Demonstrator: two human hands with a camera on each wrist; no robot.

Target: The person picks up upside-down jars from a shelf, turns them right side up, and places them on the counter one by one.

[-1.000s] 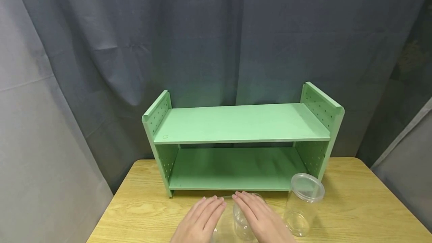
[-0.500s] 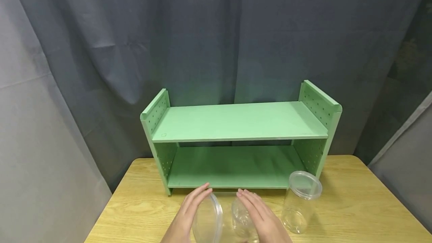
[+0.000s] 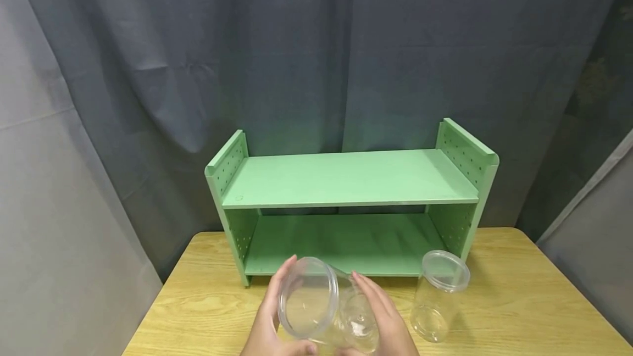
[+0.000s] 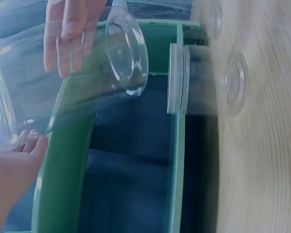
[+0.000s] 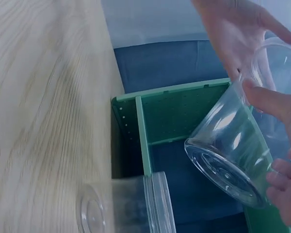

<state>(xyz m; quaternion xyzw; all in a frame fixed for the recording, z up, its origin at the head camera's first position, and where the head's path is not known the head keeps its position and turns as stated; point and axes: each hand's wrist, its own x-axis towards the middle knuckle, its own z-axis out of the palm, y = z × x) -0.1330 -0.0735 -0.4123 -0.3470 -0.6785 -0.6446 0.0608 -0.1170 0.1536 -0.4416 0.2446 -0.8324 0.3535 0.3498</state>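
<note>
A clear plastic jar [image 3: 346, 312] is held tilted between my two hands, low in the head view. Its pale round lid [image 3: 307, 298] faces up and toward the left, and its ringed base [image 5: 225, 172] points down and to the right. Around the lid end, my left hand [image 3: 269, 312] grips with the thumb below and the fingers behind. My right hand [image 3: 388, 315] holds the other side near the base, its thumb [image 5: 271, 102] across the wall in the right wrist view. Nothing shows inside the jar.
A second clear lidded jar [image 3: 437, 301] stands upright on the wooden table [image 3: 519, 301], right of my hands. Behind it stands a green two-tier shelf [image 3: 346, 180] with perforated side panels. Grey curtains [image 3: 292, 59] hang behind and at both sides.
The held jar has turned so its lid tips up toward the head camera. My left hand has rotated from lying over it to gripping the lid end; the standing jar has not moved.
</note>
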